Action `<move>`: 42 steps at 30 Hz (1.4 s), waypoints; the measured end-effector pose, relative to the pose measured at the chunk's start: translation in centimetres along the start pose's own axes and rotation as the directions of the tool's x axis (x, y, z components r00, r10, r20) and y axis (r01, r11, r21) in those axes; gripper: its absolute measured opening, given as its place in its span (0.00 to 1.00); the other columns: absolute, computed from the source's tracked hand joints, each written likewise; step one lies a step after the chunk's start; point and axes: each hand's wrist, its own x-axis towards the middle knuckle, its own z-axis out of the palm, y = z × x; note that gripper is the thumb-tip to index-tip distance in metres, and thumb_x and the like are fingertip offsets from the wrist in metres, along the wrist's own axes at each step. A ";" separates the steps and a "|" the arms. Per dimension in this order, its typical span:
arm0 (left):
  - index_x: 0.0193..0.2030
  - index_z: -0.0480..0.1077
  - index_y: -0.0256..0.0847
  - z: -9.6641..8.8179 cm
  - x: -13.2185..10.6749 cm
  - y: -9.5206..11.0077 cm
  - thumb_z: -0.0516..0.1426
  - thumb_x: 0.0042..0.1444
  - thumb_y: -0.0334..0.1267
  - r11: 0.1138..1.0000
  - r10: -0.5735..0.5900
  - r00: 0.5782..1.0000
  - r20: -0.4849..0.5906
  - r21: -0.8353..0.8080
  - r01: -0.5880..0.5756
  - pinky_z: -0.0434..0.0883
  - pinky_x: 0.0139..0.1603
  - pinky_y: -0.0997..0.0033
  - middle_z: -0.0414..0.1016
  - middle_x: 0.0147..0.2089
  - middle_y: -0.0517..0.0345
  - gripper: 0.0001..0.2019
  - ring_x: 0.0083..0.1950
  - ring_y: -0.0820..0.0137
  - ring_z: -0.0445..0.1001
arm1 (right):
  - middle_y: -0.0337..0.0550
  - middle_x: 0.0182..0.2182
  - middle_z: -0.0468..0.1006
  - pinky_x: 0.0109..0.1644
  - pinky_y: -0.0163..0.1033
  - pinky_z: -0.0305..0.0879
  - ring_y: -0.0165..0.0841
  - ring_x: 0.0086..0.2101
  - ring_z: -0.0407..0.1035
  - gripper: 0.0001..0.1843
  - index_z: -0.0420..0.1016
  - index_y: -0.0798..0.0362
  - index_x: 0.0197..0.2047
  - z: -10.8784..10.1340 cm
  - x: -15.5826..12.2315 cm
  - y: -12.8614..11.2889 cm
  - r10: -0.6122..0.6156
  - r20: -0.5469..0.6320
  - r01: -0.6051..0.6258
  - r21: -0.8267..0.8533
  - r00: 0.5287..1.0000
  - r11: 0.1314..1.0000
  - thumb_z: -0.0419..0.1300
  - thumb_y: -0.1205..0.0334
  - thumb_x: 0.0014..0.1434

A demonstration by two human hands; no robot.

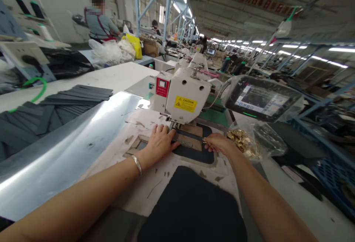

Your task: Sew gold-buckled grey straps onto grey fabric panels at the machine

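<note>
My left hand [158, 144], with a silver bracelet [137, 165] at the wrist, lies flat with outstretched fingers beside the needle area of a white sewing machine [188, 90]. Its fingertips reach the left end of a narrow dark strip [191, 135]. At the strip's right end, my right hand [217, 144] pinches a small gold-coloured metal fitting [204, 140]; the fingers partly hide it. Beneath the strip is a brown frame plate [197, 145] over a dark panel [191, 155]. Another dark panel [194, 208] lies nearest me, on the pale template sheet [158, 186].
Several dark strips [74, 99] are piled left, beyond a shiny metal plate [105, 120]. At right, a plastic bag of gold metal fittings [244, 142] sits below a control screen [260, 97]. A co-worker [101, 23] is at the back left.
</note>
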 end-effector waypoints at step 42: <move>0.51 0.69 0.39 -0.2 0.2 -3.5 0.55 0.61 0.52 0.999 0.021 1.000 0.011 -0.029 -0.020 0.47 0.66 0.35 0.70 0.53 0.44 0.20 0.64 0.51 0.59 | 0.37 0.18 0.74 0.20 0.28 0.58 0.25 0.17 0.69 0.06 0.66 0.56 0.33 2.2 1.1 -1.9 -0.007 -0.015 0.007 0.012 1.000 1.000 0.58 0.65 0.63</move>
